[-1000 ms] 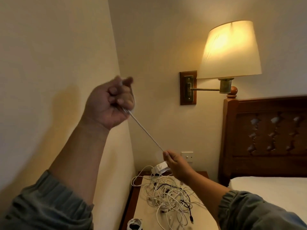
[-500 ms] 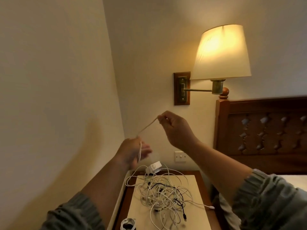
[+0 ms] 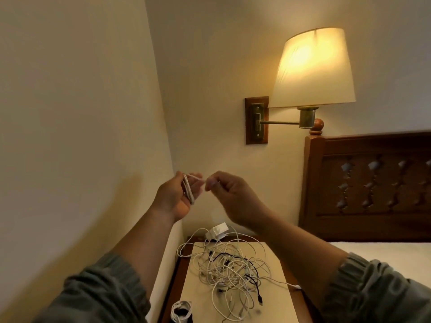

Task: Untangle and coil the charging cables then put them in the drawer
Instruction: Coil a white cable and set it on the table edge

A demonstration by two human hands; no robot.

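We held both hands up in front of the wall corner, above the counter [image 3: 275,299]. Our left hand [image 3: 173,199] had its fingers curled round a few loops of a white cable [image 3: 188,190], which lay across the palm. Our right hand [image 3: 233,197], just beside it, pinched the free stretch of the same cable between thumb and forefinger, so a short span ran from one hand to the other. Below, the tangle of cables [image 3: 228,266], mostly white with one black, lay heaped on the counter, a white adapter [image 3: 218,230] at its far edge. A small coiled cable [image 3: 182,311] sat at the counter's near left corner. A lit wall lamp [image 3: 312,68] hung beside the wooden headboard [image 3: 373,183].
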